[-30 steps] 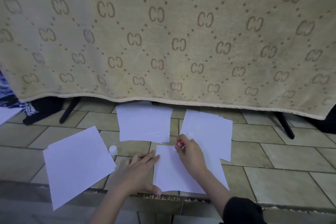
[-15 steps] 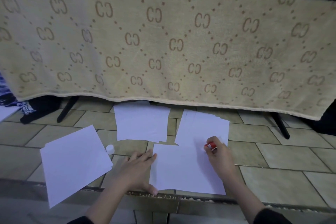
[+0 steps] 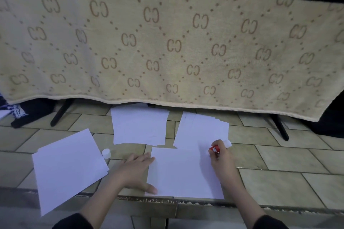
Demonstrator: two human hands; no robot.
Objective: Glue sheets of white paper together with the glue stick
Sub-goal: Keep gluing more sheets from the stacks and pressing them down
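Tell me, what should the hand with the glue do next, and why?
Probably rub the glue stick down the right edge of the sheet. The right hand holds it at the sheet's top right corner, and the left hand presses the left edge flat, so the sheet should stay put.

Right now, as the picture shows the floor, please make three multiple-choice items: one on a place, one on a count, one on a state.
1. Where does the white cap lie?
A. On the tiles between the left sheet and the left hand
B. On the far right tile
C. On the blanket

2. How many sheets or stacks of white paper lie on the floor?
A. Two
B. Four
C. Six

3. What state is the glue stick in?
A. Capped, lying loose
B. Uncapped, in the grip of the right hand
C. Under a sheet

Key: 1 A, the cap sits by the left sheet's far corner; 2 B, four separate white patches show; 3 B, the fingers close around its red body and the cap lies apart.
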